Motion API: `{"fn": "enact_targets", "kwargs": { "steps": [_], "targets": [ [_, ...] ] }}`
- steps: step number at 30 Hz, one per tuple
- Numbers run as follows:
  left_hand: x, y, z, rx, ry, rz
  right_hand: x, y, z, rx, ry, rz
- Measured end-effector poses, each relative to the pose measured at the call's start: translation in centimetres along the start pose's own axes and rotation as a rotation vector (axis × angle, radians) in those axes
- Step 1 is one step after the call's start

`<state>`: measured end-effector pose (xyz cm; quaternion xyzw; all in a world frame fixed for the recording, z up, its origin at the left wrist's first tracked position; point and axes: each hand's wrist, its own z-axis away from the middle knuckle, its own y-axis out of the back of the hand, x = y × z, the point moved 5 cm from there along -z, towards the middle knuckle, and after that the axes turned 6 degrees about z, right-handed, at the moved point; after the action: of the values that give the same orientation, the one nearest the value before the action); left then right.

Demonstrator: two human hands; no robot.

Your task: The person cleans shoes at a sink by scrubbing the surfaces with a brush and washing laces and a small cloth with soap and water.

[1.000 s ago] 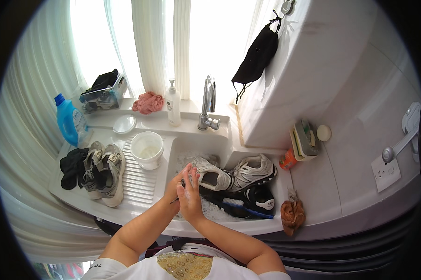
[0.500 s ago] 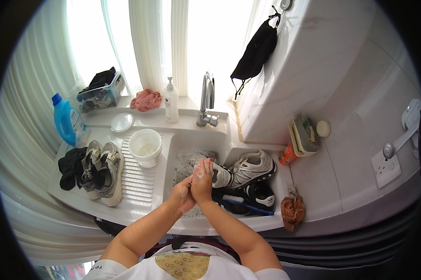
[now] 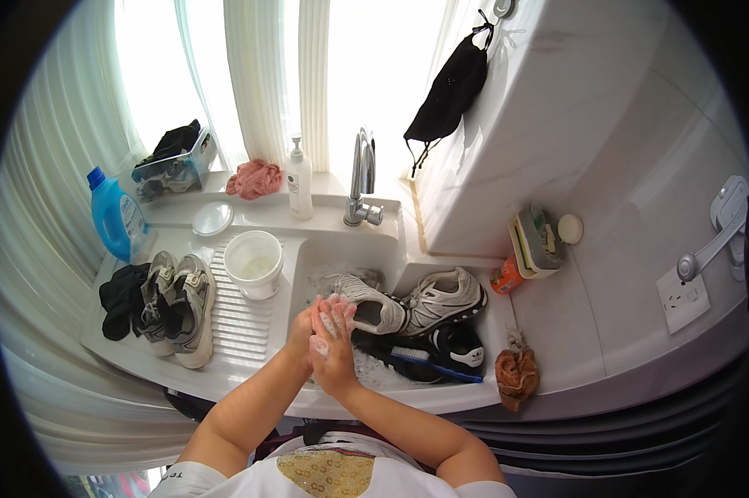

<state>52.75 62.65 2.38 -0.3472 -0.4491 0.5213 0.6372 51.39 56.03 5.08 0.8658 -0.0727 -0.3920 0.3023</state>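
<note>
We press our left hand and right hand flat together, soapy, grasping nothing, over the sink, white sneaker just beyond our fingertips, blue-handled brush lying beside black shoe

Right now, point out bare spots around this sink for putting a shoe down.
Free: the ribbed drainboard between the white cup and the grey sneakers; the counter right of the orange bottle. Crowded: the basin, full of shoes, beneath the joined hands.
</note>
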Motion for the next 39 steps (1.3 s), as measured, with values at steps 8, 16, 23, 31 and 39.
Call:
{"fn": "enact_targets", "kwargs": {
  "steps": [8, 16, 23, 31, 39],
  "targets": [
    [-1.0, -3.8, 2.0, -0.062, -0.014, -0.097, 3.1, 1.7, -3.4, -0.031, -0.183, 0.186],
    [1.1, -5.3, 1.8, 0.177, -0.187, -0.326, 6.3, -0.3, -0.2, 0.117, -1.018, -1.000],
    [1.3, -2.4, 0.6, 0.228, -0.172, -0.303, 6.3, -0.1, 0.4, 0.034, -1.021, -1.032],
    [1.1, -1.6, 0.5, 0.269, -0.130, -0.399, 6.0, 0.3, -0.1, -0.110, -1.049, -1.073],
    [1.1, -0.2, 0.1, 0.136, -0.107, -0.399, 6.5, -0.2, 0.5, -0.176, -1.095, -1.004]
  ]
}}
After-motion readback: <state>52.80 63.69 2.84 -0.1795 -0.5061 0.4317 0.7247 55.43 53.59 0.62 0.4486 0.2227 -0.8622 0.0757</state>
